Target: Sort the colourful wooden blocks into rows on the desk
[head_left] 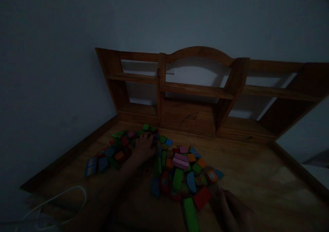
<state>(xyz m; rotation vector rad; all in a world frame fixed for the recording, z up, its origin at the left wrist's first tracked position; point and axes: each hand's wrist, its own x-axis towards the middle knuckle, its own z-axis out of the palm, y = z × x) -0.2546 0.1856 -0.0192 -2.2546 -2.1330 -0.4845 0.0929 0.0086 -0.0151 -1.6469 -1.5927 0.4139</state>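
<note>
Nearest me, at six o'clock, a long green block [190,214] lies beside my right hand [231,208], fingers too dim to judge. At eleven o'clock my left hand [144,146] rests spread on the block pile [177,170], flat on the wooden surface [257,170].

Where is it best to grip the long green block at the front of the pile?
Probably across the narrow width of the green block, near its front half, from above. It lies flat and its long sides look free there; a red block crowds its far end. The right hand rests nearest.
</note>
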